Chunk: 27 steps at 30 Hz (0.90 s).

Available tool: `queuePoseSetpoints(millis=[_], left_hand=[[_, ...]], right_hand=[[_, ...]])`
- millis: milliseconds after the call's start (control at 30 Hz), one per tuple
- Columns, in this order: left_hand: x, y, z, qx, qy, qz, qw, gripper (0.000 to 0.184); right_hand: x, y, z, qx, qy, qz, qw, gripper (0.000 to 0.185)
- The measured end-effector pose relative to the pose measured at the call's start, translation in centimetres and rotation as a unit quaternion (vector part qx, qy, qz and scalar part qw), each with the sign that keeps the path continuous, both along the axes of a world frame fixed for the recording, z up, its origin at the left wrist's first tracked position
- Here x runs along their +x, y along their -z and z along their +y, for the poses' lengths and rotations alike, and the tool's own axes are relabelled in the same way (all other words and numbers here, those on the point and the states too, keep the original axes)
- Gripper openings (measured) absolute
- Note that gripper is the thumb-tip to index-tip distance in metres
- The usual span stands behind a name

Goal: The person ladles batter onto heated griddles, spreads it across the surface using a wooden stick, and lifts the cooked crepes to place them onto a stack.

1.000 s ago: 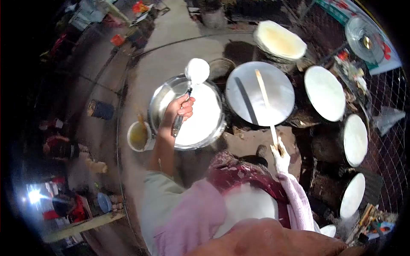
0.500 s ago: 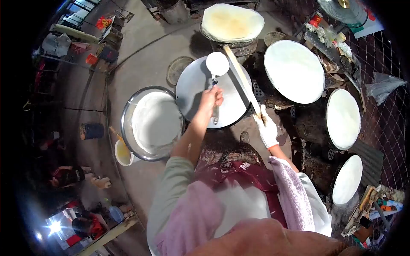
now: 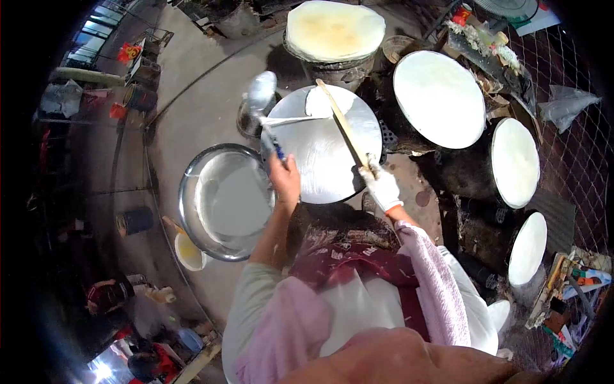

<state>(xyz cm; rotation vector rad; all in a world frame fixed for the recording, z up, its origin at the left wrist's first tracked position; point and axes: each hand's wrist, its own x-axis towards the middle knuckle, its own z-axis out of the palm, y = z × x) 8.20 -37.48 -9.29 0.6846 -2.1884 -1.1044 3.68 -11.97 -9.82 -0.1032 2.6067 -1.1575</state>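
My bare left hand (image 3: 284, 180) is closed around the handle of a ladle (image 3: 261, 89). The ladle's metal bowl, coated white, is beyond the left edge of a round flat griddle (image 3: 313, 160). A pool of white batter (image 3: 320, 102) lies at the griddle's far side, and a thin white streak runs from it toward the ladle. In a white glove, my right hand (image 3: 382, 187) grips a long pale wooden stick (image 3: 345, 128). The stick slants over the griddle, its far end at the batter. Left of the griddle stands a metal basin (image 3: 185, 198) of white batter (image 3: 236, 205).
Several round plates covered in white curve along the right, among them a large one (image 3: 440, 99). A stack of pale flat rounds (image 3: 336, 32) stands at the back. A small yellowish bucket (image 3: 190, 253) is beside the basin. Wire fencing (image 3: 563, 83) borders the right.
The ladle has moved left off the griddle, its white load now mostly gone. Batter has appeared on the griddle's far side. The stick has shifted left, its far end now over the griddle.
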Motion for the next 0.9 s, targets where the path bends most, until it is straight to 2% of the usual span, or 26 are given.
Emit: queuePoseSetpoints(millis=[33,100,133,167,233,267,300,367,400,433,467,500,533,567,633,667,700,767,800,833,900], left_hand=[[0.7,-1.8,-1.2,0.071,0.000,-0.017,0.997,0.038],[2.3,-4.5,-3.0,0.003,-0.008,-0.031,0.999,0.033],[3.0,-5.1,-4.1,-0.025,0.020,-0.034,0.999,0.031],[3.8,-5.6,-4.9,-0.055,0.051,-0.039,0.996,0.030],[5.3,-5.9,-5.5,0.012,0.063,-0.098,0.993,0.023],[6.0,-5.4,-6.1,0.056,0.072,-0.131,0.987,0.022],[6.7,-4.5,-6.7,0.100,0.079,-0.163,0.978,0.020],[8.3,-3.2,-7.6,0.091,0.089,-0.143,0.981,0.017],[9.1,-3.8,-7.5,0.072,0.099,-0.102,0.987,0.017],[9.3,-5.1,-7.3,0.046,0.098,-0.073,0.991,0.016],[9.6,-6.4,-7.2,0.019,0.097,-0.044,0.994,0.016],[9.5,-7.7,-6.9,0.077,0.098,-0.033,0.992,0.015],[9.7,-8.8,-6.8,0.134,0.100,-0.025,0.986,0.015],[9.6,-9.2,-6.5,0.190,0.103,-0.014,0.976,0.015],[9.7,-9.1,-6.2,0.262,0.075,-0.023,0.962,0.014],[10.0,-9.1,-6.4,0.293,0.063,-0.043,0.953,0.013],[10.3,-9.1,-6.7,0.322,0.051,-0.064,0.943,0.013],[11.6,-9.2,-6.8,0.365,-0.008,-0.090,0.927,0.016],[12.4,-8.4,-6.8,0.368,-0.032,-0.083,0.925,0.016],[13.2,-7.9,-6.8,0.372,-0.056,-0.076,0.924,0.017],[14.4,-7.8,-6.5,0.370,-0.087,-0.098,0.920,0.016]], right_hand=[[-0.7,-2.2,0.4,0.068,-0.024,-0.023,0.997,0.046],[-1.3,-1.4,2.0,0.097,0.022,-0.017,0.995,0.046],[-1.1,4.8,3.2,-0.059,0.050,0.114,0.991,0.043],[-0.9,4.4,2.4,-0.108,0.045,0.019,0.993,0.043],[-0.2,2.9,-0.4,-0.202,0.038,-0.173,0.963,0.043],[0.2,2.6,-2.1,-0.198,0.035,-0.143,0.969,0.041],[0.2,5.4,-2.7,-0.169,0.018,-0.107,0.980,0.042],[-0.7,-0.4,-2.6,0.005,-0.024,-0.063,0.998,0.043],[-1.9,-2.5,-1.5,0.047,-0.047,-0.090,0.994,0.044],[-2.0,-0.2,0.2,-0.065,-0.021,0.039,0.997,0.040],[-2.5,1.4,1.5,-0.136,0.019,0.025,0.990,0.037],[-3.0,2.7,2.0,-0.205,0.058,0.009,0.977,0.035],[-3.1,3.5,1.7,-0.321,0.052,-0.097,0.941,0.031],[-2.6,0.4,0.0,-0.279,0.021,-0.197,0.940,0.031],[-2.2,0.7,-3.1,-0.235,-0.022,-0.231,0.944,0.031],[-2.0,2.3,-4.1,-0.235,-0.053,-0.165,0.956,0.035],[-2.2,3.2,-3.2,-0.168,-0.091,-0.139,0.972,0.039],[-4.2,-3.0,-1.7,0.012,-0.128,-0.144,0.981,0.042],[-5.4,-0.7,0.4,-0.005,-0.111,-0.086,0.990,0.040],[-6.6,0.4,1.8,-0.183,-0.057,-0.068,0.979,0.034],[-8.4,-0.4,1.9,-0.180,-0.002,-0.133,0.975,0.030]])
